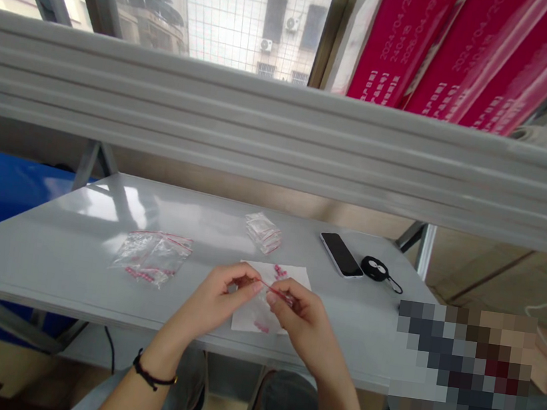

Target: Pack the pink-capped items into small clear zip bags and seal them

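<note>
One bare left hand [229, 290] and one bare right hand [297, 312], seen in the head view, face each other, each pinching between thumb and fingertips a narrow red strip [269, 288], held over a flat white paper sheet [244, 321]; what the strip belongs to is too small to tell. Small pinkish-red pieces lie on the sheet in two groups, an upper cluster [279, 272] beyond the hands and a lower cluster [261, 327] near its front edge. All rest on a smooth light-grey tabletop [68, 265]. To the left lie clear plastic bags with red seal lines [166, 253], with small red pieces showing along their lower part. Beyond the sheet sits a stack of small clear plastic bags [264, 232]. To the right, a dark-screened smartphone [341, 254] lies just beside a round black case with two white spots [375, 268].
</note>
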`<state>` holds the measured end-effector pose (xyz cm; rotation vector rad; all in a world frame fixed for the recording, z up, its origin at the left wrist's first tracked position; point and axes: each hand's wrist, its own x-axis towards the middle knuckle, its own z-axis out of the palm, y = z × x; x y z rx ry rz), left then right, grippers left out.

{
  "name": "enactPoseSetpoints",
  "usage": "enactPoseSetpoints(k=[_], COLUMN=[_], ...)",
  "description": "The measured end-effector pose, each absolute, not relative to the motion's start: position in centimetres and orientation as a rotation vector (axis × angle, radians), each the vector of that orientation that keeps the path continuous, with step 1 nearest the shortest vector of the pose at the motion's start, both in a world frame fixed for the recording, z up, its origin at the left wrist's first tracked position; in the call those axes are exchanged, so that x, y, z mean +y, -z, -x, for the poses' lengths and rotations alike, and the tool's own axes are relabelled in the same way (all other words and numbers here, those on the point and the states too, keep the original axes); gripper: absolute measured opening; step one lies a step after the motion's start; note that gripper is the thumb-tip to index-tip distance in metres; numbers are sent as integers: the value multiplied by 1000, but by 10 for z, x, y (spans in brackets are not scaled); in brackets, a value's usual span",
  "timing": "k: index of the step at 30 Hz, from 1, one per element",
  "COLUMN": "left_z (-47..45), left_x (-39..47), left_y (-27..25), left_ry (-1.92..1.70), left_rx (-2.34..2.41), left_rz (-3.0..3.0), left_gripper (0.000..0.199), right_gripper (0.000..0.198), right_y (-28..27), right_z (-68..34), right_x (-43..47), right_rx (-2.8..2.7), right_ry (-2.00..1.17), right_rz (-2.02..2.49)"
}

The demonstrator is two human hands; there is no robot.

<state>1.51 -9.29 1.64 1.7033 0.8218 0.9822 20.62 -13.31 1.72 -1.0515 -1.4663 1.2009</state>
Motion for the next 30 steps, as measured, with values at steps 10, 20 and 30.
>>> enactPoseSetpoints(k=[10,20,30], left_z=[-21,-18,-14], left_x=[-98,-102,-102], left_y=[-13,-23,-23], left_ry=[-977,-874,-956], left_rx=[817,784,891], left_rz=[-1684,-1755,-1825], left_gripper=[26,26,27], right_gripper=[25,22,26], right_y=[-18,-21,-18], right_z=[-204,-209,-208], right_x=[-135,-137,-135], right_rx=[-1482,-1501,-1536], right_ry=[-1118,-1188,-1184], right_rz=[1079,1040,1056])
